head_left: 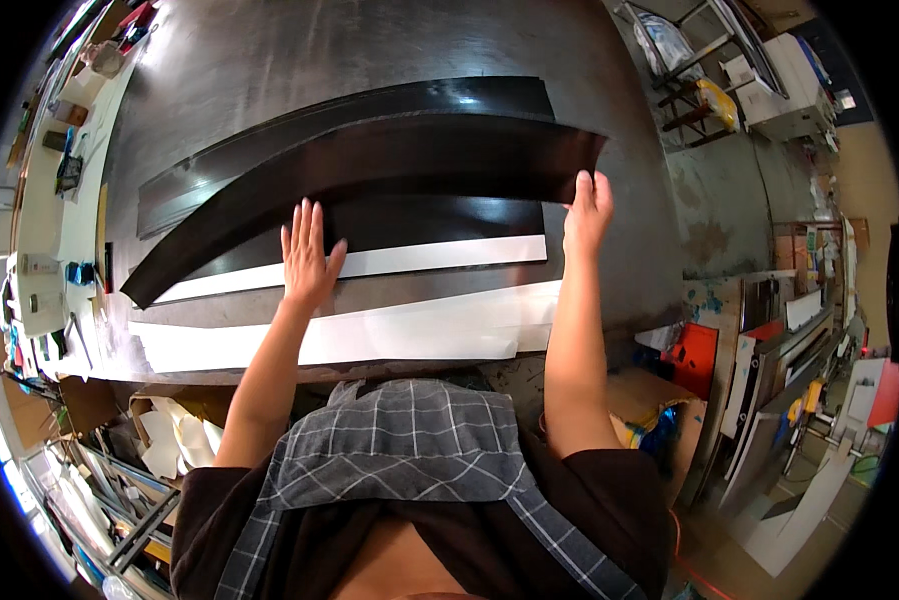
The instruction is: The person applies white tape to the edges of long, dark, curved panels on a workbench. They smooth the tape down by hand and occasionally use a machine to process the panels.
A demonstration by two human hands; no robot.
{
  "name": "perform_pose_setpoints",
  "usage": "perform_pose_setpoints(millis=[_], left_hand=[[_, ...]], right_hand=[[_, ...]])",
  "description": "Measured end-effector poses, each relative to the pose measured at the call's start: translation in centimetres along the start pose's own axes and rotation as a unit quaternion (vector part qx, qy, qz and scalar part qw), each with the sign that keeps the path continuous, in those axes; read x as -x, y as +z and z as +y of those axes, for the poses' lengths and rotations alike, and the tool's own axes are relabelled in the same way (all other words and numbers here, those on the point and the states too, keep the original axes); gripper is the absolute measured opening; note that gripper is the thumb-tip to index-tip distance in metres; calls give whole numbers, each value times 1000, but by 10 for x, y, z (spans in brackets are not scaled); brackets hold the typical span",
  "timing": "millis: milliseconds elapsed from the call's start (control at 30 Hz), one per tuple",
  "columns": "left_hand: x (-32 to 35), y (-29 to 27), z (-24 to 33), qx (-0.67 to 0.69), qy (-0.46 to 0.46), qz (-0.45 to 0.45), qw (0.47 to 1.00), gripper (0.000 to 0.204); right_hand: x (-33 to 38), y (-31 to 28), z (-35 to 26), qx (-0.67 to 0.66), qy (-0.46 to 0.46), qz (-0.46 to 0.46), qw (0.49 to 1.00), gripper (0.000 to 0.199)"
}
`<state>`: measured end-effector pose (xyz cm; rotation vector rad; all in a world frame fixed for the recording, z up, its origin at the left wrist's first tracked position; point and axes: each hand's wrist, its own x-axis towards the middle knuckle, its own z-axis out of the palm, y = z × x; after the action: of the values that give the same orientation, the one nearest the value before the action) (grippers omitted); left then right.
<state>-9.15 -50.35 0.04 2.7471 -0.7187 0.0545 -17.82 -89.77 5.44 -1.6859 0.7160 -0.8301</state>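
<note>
A long dark, flexible strip (409, 160) curves across the table, its right end raised. My right hand (587, 215) pinches that end's near corner between thumb and fingers. My left hand (311, 255) is open and flat, its fingertips at the near edge of the raised strip and its palm over the white band (439, 256). This band runs along the near edge of a flat black strip (419, 222) lying beneath. More glossy black strips (489, 96) lie behind, partly covered by the raised one.
Long white paper-like strips (399, 335) lie along the near edge of the dark table (369, 40). Small tools and containers line a white ledge (99, 210) on the left. At the right stand a metal rack (689, 50), an orange panel (693, 358) and leaning boards (769, 440).
</note>
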Motion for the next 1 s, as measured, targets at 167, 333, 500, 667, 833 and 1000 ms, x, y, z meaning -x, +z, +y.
perform_pose_setpoints(millis=[167,333,500,667,833,1000], left_hand=[[-61,19,-11,-75,-41,-54,995,66],[-97,29,1,-82,-58,-38,994,67],[-77,36,14,-19,-34,38,999,64],[-39,40,104,106,166,42,979,55],[-17,35,154,86,200,-77,973,47],[-16,38,153,77,207,-79,972,47]], right_hand=[[-67,49,54,115,19,-26,993,30],[-111,44,91,291,-18,-20,956,36],[-44,-14,71,293,-68,-149,942,11],[42,-53,52,272,-59,-267,923,13],[53,-47,60,294,-103,-225,923,8],[58,-46,70,314,-138,-197,919,8]])
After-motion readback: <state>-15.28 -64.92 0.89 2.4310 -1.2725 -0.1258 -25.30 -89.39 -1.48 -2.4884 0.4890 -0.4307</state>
